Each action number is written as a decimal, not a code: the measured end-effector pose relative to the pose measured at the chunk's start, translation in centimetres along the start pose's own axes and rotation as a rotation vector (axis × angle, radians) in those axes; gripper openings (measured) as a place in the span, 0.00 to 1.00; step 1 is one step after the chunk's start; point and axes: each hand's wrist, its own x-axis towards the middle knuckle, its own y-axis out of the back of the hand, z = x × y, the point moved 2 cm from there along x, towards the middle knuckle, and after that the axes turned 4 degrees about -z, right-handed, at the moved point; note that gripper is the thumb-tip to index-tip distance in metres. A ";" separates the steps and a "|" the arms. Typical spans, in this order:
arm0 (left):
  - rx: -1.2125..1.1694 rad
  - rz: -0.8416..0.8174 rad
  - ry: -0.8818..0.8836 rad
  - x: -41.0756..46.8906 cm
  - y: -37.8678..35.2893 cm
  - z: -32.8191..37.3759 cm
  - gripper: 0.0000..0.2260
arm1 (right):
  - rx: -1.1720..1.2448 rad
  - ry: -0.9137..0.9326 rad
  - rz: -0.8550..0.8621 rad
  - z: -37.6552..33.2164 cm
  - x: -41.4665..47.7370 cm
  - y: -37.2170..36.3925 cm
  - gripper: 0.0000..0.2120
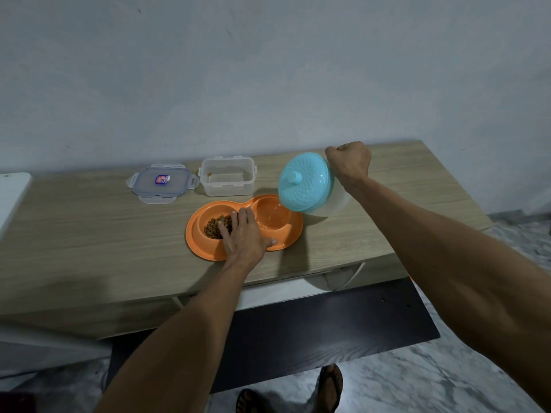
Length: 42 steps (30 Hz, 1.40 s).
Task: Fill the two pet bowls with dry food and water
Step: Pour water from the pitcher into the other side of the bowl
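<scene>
The left hand (243, 234) is lying spread on the orange double bowl (286, 238), bracing it. The right hand (348, 160), fisted at two o'clock, is tipping the blue-lidded jug (305, 183) (water entering the right well); kibble (214, 226) is filling the left.

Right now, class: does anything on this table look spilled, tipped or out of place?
Nothing spilled. The blue-lidded jug is tipped on purpose by the right hand, over the orange double bowl's empty side.

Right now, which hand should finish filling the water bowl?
Right hand: it already holds the tilted jug over the water bowl. Left hand lies flat on the feeder, steadying it.
</scene>
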 end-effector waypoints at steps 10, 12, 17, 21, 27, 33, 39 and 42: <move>0.000 -0.014 0.012 0.0 0.0 0.1 0.46 | 0.305 -0.296 0.083 2.9 1.2 0.6 0.14; 0.003 -0.018 0.019 0.1 0.1 0.1 0.47 | 0.376 -0.349 0.076 3.3 1.6 0.4 0.12; 0.028 -0.021 0.023 0.1 0.0 0.1 0.46 | 0.560 -0.463 0.054 4.6 2.7 -0.6 0.08; 0.070 -0.024 0.003 0.0 -0.2 -0.1 0.46 | 0.652 -0.510 0.045 5.7 3.8 -1.6 0.10; 0.058 -0.018 0.008 0.1 -0.1 0.0 0.46 | 0.695 -0.541 0.018 6.7 5.1 -2.8 0.07; 0.066 -0.014 0.000 0.0 -0.2 -0.1 0.46 | 0.735 -0.552 0.022 7.6 5.5 -3.6 0.06; 0.066 -0.015 -0.007 0.0 -0.2 -0.2 0.45 | 0.696 -0.534 0.044 8.0 5.6 -3.7 0.07; 0.066 -0.031 -0.007 -0.1 -0.2 -0.3 0.46 | 0.659 -0.541 0.036 8.1 5.3 -3.6 0.11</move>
